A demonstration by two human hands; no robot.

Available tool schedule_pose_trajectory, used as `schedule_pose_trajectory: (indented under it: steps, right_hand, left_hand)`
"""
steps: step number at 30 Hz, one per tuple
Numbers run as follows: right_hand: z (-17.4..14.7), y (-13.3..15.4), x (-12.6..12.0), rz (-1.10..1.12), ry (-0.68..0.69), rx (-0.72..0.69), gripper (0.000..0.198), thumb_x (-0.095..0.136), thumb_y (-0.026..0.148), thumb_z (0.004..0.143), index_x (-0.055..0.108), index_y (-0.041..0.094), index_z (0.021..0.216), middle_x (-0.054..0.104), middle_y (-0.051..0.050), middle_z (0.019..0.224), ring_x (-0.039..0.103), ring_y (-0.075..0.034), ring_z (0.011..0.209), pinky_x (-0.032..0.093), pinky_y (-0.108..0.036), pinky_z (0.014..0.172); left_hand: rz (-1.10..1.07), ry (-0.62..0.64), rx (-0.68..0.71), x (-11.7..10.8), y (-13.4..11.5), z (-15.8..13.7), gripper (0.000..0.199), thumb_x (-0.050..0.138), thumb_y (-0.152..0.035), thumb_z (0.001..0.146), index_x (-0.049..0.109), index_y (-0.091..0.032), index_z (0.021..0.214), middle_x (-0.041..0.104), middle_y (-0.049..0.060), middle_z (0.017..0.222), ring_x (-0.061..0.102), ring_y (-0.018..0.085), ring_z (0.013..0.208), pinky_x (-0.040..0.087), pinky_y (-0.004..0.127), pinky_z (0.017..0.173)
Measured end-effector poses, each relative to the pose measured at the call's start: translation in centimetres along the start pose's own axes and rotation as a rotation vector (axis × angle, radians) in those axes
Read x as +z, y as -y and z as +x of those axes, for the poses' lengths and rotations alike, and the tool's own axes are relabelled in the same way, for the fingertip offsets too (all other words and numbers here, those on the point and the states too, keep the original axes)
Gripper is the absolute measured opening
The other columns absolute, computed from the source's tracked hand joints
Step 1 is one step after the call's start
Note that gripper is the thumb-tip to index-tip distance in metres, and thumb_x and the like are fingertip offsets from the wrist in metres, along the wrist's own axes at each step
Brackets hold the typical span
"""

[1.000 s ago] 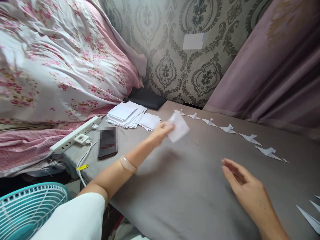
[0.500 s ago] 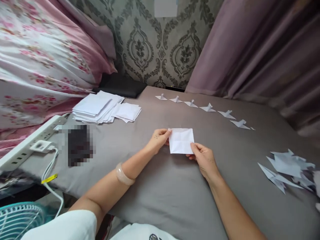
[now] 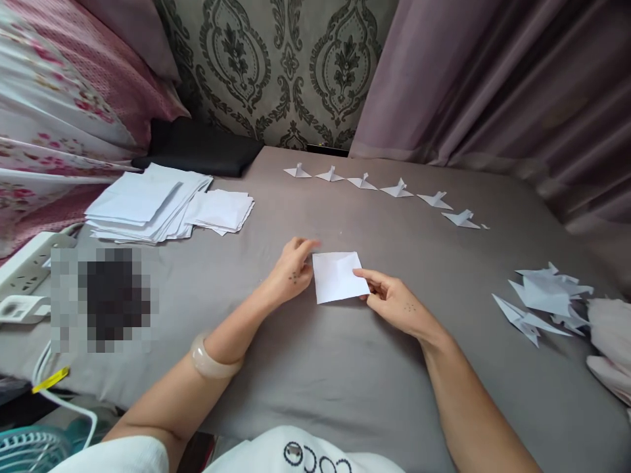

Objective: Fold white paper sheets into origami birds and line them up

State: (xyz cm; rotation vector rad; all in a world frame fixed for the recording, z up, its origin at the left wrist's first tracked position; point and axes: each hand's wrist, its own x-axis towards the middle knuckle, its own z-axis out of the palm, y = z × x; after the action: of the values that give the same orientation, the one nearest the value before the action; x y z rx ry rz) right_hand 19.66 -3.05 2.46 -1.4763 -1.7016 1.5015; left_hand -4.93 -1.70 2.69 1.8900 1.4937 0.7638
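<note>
The paper square [image 3: 339, 276] now lies flat on the grey bed [image 3: 315, 374] at frame centre, no longer up in the air. Your left hand [image 3: 292, 270] fingers pinch its left edge & right hand [image 3: 394, 301] fingers pin its right corner, so it's down and steadied w/ both. Spare sheets [image 3: 162, 205] sit upper left, folded birds [image 3: 389, 185] in a row behind.

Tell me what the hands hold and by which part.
The small white square paper sheet: left hand at its left edge, right hand at its lower right corner.
</note>
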Motion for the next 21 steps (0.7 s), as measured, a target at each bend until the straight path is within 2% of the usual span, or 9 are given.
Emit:
schedule_pose_trajectory:
  steps: [3,5,10,13,15,16,19,21]
  right_hand:
    - [-0.2,0.2,0.0,0.014,-0.03,0.016,0.054,0.053,0.016,0.074,0.058,0.023,0.127,0.068,-0.004,0.11,0.063,-0.018,0.102,0.049,-0.031,0.09]
    - [-0.2,0.3,0.2,0.028,-0.041,0.015,0.049,0.054,0.019,0.076,0.06,0.023,0.124,0.069,-0.004,0.11,0.063,-0.018,0.102,0.048,-0.031,0.09]
    - [0.0,0.0,0.7,-0.077,-0.146,0.008,0.037,0.054,0.029,0.082,0.066,0.024,0.117,0.072,-0.003,0.094,0.064,-0.016,0.078,0.049,-0.03,0.075]
    - [0.1,-0.1,0.7,-0.167,-0.217,-0.023,0.033,0.052,0.039,0.086,0.069,0.024,0.11,0.071,-0.002,0.084,0.062,-0.016,0.072,0.047,-0.029,0.069]
    - [0.1,0.0,0.7,-0.237,-0.256,-0.063,0.032,0.051,0.042,0.087,0.072,0.025,0.104,0.068,-0.002,0.081,0.059,-0.015,0.068,0.045,-0.028,0.066]
    - [0.1,0.1,0.6,-0.278,-0.275,-0.086,0.032,0.05,0.043,0.088,0.072,0.025,0.101,0.066,-0.002,0.08,0.057,-0.014,0.066,0.044,-0.028,0.065]
    - [0.1,0.2,0.7,-0.36,-0.324,-0.145,0.03,0.049,0.041,0.089,0.073,0.023,0.094,0.06,-0.002,0.081,0.054,-0.012,0.063,0.042,-0.027,0.063]
    - [0.1,0.2,1.0,-0.391,-0.361,-0.158,0.029,0.05,0.04,0.088,0.072,0.021,0.089,0.059,-0.002,0.082,0.053,-0.012,0.063,0.042,-0.027,0.063]
  left_hand:
    - [0.088,0.266,0.13,-1.3,-0.6,-0.9,0.058,0.044,-0.005,0.07,0.051,-0.026,0.123,0.05,0.009,0.117,0.047,0.024,0.103,0.047,0.035,0.083]
    - [0.094,0.358,0.157,-1.7,-1.0,-1.2,0.057,0.047,-0.007,0.072,0.049,-0.027,0.126,0.049,0.009,0.119,0.045,0.025,0.105,0.047,0.035,0.082]
    - [0.071,0.396,0.134,-1.3,-1.4,-1.1,0.04,0.059,-0.027,0.082,0.053,-0.026,0.121,0.047,0.01,0.12,0.042,0.026,0.106,0.046,0.037,0.083]
    - [0.022,0.426,0.135,-1.2,-1.4,-1.0,0.057,0.071,-0.05,0.073,0.053,-0.028,0.123,0.045,0.01,0.12,0.04,0.027,0.109,0.047,0.036,0.083]
    - [0.035,0.422,0.141,-1.0,-1.5,-1.0,0.067,0.074,-0.058,0.066,0.054,-0.027,0.122,0.046,0.01,0.119,0.041,0.027,0.107,0.046,0.038,0.085]
    - [0.053,0.401,0.137,-0.7,-1.4,-1.0,0.065,0.073,-0.058,0.067,0.056,-0.026,0.12,0.047,0.01,0.117,0.042,0.026,0.104,0.045,0.039,0.086]
    - [0.082,0.254,0.09,0.5,-1.3,-0.9,0.034,0.06,-0.046,0.084,0.062,-0.021,0.107,0.05,0.01,0.11,0.044,0.024,0.098,0.045,0.039,0.085]
    - [0.088,0.125,0.038,1.4,-1.2,-0.8,0.023,0.052,-0.036,0.09,0.064,-0.017,0.088,0.052,0.01,0.104,0.045,0.024,0.096,0.045,0.039,0.083]
